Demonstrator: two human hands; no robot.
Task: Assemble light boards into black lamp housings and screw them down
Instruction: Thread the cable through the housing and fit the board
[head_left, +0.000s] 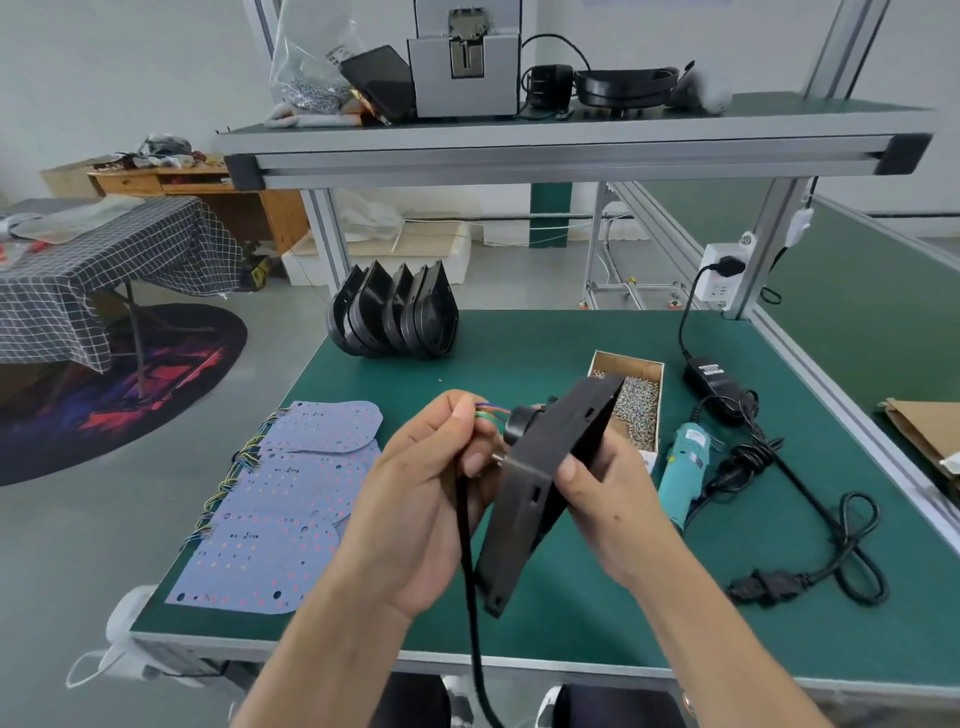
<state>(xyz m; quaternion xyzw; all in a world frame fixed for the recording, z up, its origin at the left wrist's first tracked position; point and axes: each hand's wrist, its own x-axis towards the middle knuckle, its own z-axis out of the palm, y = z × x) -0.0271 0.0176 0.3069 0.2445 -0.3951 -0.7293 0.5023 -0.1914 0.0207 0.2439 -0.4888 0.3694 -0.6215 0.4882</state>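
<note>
I hold a black lamp housing (540, 488) tilted on edge above the green table (597, 613), its back toward me. My right hand (608, 499) grips its right side, thumb on the rim. My left hand (431, 493) pinches a bundle of coloured wires (491, 413) beside the round fitting on the housing's back, and a black cable (470, 582) hangs down from there past my palm. Several pale blue light boards (291, 499) with wire tails lie in an overlapping stack at the left.
A row of black housings (395, 317) stands at the table's far edge. A cardboard box of screws (636, 405) sits behind the held housing. A teal electric screwdriver (683, 467), its power brick (714, 382) and coiled cords lie to the right. An aluminium shelf (571, 156) spans overhead.
</note>
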